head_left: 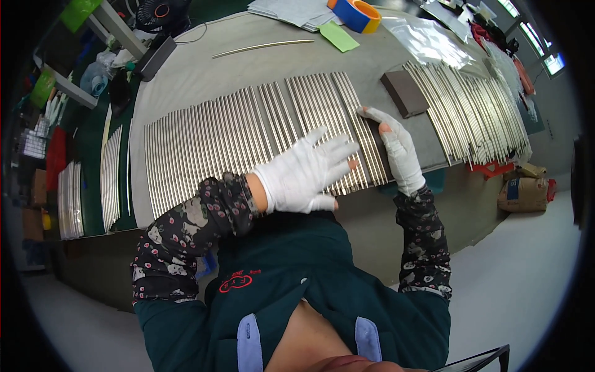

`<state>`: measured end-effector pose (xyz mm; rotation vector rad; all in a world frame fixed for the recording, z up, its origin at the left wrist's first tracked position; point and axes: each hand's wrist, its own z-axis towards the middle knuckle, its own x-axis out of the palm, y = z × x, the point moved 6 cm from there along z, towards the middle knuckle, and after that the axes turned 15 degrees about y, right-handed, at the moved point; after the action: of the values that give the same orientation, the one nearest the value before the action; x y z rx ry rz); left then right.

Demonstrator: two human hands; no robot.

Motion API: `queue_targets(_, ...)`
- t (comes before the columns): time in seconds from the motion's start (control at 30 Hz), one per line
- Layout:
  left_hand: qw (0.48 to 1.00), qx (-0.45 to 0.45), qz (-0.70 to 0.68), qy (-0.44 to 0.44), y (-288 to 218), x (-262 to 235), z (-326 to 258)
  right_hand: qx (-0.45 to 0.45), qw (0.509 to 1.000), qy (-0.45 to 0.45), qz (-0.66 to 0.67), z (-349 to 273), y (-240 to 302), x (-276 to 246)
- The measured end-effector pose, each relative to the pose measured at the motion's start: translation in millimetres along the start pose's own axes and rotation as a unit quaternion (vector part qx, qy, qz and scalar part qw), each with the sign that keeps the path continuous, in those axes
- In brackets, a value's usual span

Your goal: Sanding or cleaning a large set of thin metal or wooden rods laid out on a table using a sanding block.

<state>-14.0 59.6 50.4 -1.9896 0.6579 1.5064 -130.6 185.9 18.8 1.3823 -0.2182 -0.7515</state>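
Note:
A row of slim silvery metal rods point(204, 139) lies side by side on the grey tabletop, with narrow gaps splitting it into groups. My left hand point(307, 170), in a white glove with bare fingertips showing, lies flat with spread fingers over the right part of the row. Its palm hides the rods' near ends there. At the row's right end, my right hand point(396, 149), gloved the same way, stands on edge beside the last rods. Its fingers stretch forward, slightly bent, and nothing shows between them. Whether it touches the last rod I cannot tell.
A dark rectangular block point(404, 93) rests against a second heap of rods point(474, 115) on the right. One single rod point(263, 48) lies farther back, near a green paper slip point(339, 37), a tape roll point(356, 15) and clear plastic bags point(427, 43). More rods point(111, 180) lie on the left.

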Motion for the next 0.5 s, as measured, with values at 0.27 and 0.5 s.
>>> queue_targets(0.27,0.981,0.132,-0.138,-0.028,-54.1,-11.5,-44.1,0.004,1.000,-0.011,0.026,-1.3,0.1,2.8)
queue_targets(0.5,0.984,-0.172,-0.045,-0.025,33.9,11.0,-124.7,0.014,0.999,-0.023,0.025,-8.5,5.9,3.5)
